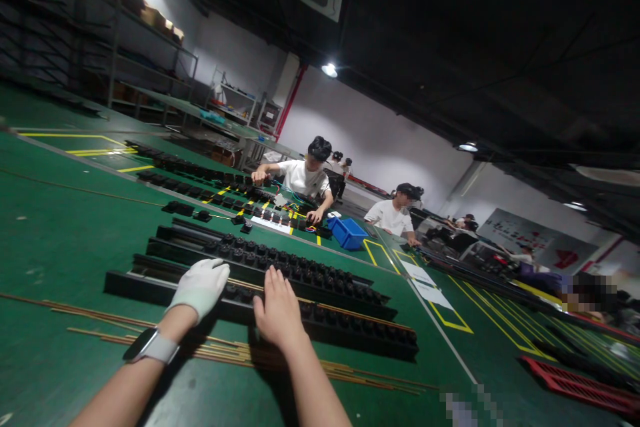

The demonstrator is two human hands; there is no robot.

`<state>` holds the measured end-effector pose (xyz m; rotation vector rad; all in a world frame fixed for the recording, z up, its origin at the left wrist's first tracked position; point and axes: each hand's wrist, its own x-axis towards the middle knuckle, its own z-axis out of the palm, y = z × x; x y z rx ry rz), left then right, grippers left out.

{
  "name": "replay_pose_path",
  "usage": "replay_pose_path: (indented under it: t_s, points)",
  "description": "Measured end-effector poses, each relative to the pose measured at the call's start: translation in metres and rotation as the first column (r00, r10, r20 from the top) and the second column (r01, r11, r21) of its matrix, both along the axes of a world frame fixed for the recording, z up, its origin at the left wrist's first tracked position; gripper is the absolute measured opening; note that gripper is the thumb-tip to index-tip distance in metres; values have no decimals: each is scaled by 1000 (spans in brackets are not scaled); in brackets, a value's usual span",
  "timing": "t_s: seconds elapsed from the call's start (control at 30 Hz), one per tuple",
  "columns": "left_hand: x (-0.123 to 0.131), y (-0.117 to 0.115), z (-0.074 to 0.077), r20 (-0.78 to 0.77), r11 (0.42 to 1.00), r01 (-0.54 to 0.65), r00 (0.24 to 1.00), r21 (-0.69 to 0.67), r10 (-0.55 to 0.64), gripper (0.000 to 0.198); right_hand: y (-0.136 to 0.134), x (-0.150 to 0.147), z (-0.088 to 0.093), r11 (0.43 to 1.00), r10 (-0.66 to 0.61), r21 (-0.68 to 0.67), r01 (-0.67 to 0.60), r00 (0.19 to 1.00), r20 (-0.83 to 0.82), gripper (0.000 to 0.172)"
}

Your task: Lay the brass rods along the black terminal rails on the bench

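Note:
My left hand [200, 287], in a white glove with a watch on the wrist, rests palm down on a long black strip [350, 333] studded with round sockets. My bare right hand [278, 307] lies flat beside it on the same strip, fingers stretched forward. Neither hand grips anything. A second black socket strip [280, 260] lies just beyond on the green table [60, 247]. Several thin copper rods [215, 350] lie along the near side, under my forearms.
More black strips [190, 170] line the far table. Two people in white shirts [303, 177] work across from me, next to a blue bin [349, 232]. Yellow floor markings [450, 320] and a red crate [580, 387] lie to the right. Shelving [125, 47] stands at the back left.

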<state>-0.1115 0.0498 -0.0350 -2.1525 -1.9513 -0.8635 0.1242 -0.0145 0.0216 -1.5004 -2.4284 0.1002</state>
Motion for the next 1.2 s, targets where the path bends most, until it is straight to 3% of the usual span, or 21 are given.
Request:
replay_pose_path:
  t_s: [0.5,0.67,0.77,0.9,1.03,1.2]
  points:
    - [1,-2,4,63,999,6,998,-47,-3,55,3,20,-5,994,-106,-25,107,994,9,69]
    - [3,-6,10,115,999,2,993,-34,2,46,5,25,-6,993,-115,-16,116,992,41,68]
    - [5,-12,13,128,1000,21,992,4,-22,47,-2,26,1,991,-110,74,109,994,13,62]
    - [7,-15,18,123,1000,28,992,-15,-26,50,-26,24,5,960,-74,258,111,986,-151,44]
    - [3,-21,39,211,991,-77,976,106,54,51,-53,25,-12,989,19,150,-9,998,-67,29]
    - [-6,-38,76,355,982,-92,934,165,27,46,-62,34,-46,995,-91,31,90,994,56,14]
